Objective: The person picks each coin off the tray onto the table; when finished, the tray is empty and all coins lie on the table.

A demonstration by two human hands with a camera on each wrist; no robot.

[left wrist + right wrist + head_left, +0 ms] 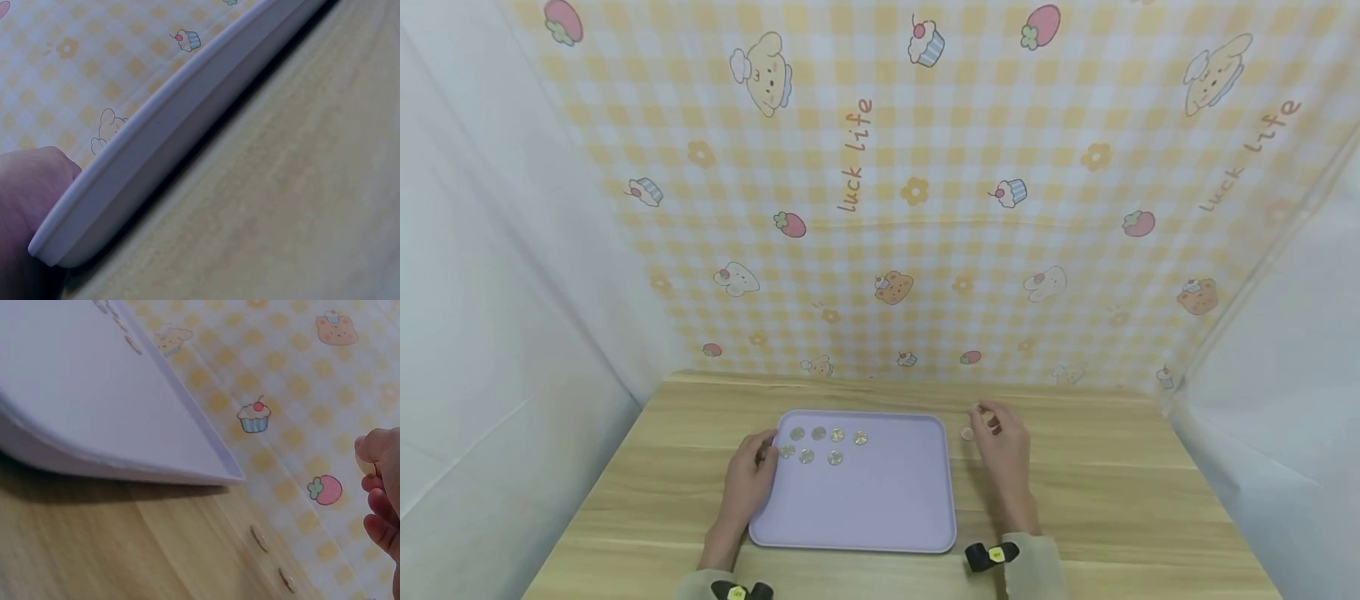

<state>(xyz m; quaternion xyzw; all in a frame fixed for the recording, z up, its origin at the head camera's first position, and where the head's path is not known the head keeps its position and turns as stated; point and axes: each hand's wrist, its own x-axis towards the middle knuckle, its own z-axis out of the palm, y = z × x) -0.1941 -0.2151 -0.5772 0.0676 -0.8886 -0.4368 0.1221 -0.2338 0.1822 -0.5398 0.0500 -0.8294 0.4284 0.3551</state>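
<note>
My right hand (pixel 1003 442) is raised just right of the lilac tray's far corner. Between its thumb and finger it pinches a coin (pixel 366 466), seen partly covered in the right wrist view. Below that hand, a coin (pixel 967 433) lies on the wood beside the tray; the right wrist view shows two coins there, a nearer coin (pixel 287 580) and another coin (pixel 258 539). With its fingers at the left rim, my left hand (pixel 751 475) grips the tray (pixel 880 508). Several gold and silver coins (pixel 836 457) lie flat in two rows toward the tray's far left.
The wooden table (pixel 1097 483) runs back to a yellow checked cloth (pixel 917 242) printed with cartoon figures. White sheets hang at both sides, one sheet (pixel 490 292) on the left and another sheet (pixel 1285 350) on the right.
</note>
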